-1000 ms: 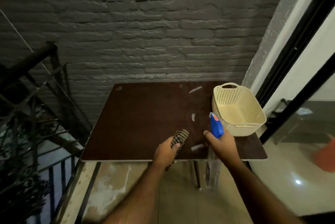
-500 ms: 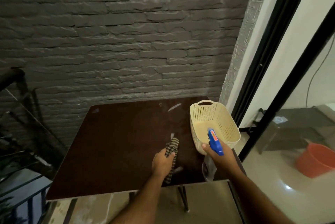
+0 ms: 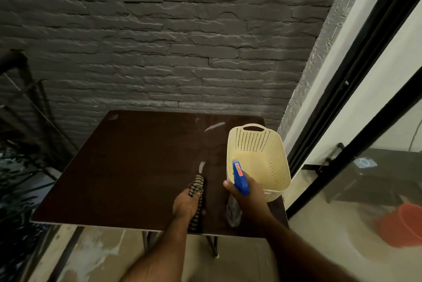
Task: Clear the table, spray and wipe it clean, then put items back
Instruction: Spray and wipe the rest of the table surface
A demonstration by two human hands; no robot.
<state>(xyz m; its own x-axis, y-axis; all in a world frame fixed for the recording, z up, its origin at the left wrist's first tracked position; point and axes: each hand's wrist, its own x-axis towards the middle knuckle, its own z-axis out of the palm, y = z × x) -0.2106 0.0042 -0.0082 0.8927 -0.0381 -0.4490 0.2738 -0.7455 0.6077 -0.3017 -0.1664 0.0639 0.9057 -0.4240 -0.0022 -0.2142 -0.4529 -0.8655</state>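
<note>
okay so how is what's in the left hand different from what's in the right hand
The left hand grips a checked cloth, soft and crumpled, its tail hanging limp; the right hand grips a spray bottle, rigid with a bright blue trigger head. The cloth is dark and patterned; the bottle body looks clear. Both are held low over the near edge of the brown table.

Dark brown table (image 3: 137,167); cream perforated basket (image 3: 274,156); blue sprayer head (image 3: 241,181); checked cloth (image 3: 196,187), probably black-beige.
</note>
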